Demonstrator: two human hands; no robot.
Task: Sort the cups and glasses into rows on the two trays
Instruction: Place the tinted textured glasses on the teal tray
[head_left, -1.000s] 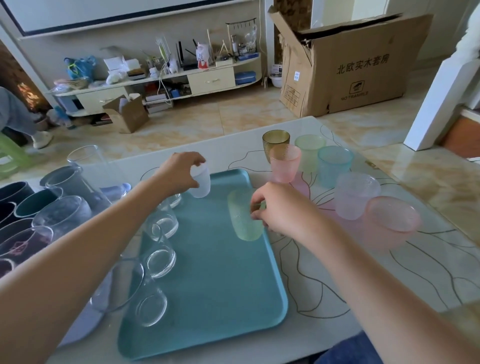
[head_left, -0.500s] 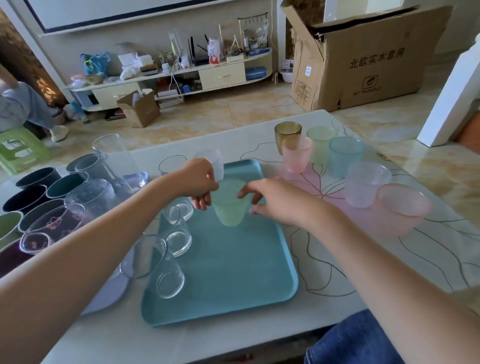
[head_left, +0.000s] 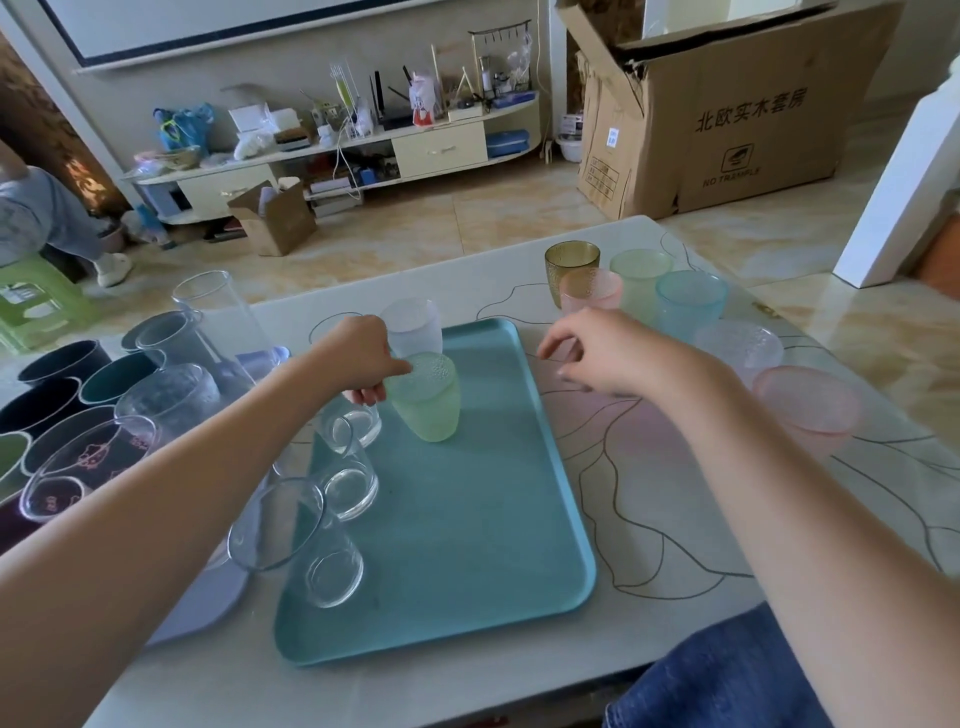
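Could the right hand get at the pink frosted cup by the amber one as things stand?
Probably yes: the right hand is open and empty, and the pink frosted cup stands just beyond its fingers with nothing between them.

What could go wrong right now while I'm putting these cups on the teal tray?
The left hand is crowded: it sits against the green cup, with the frosted white cup right behind and clear glasses beneath the forearm. A careless withdrawal could tip one. The lowest clear glass stands near the teal tray edge, so a nudge might push it off. The right hand, open and empty, hovers near the pink cup; reaching fast could topple neighbours.
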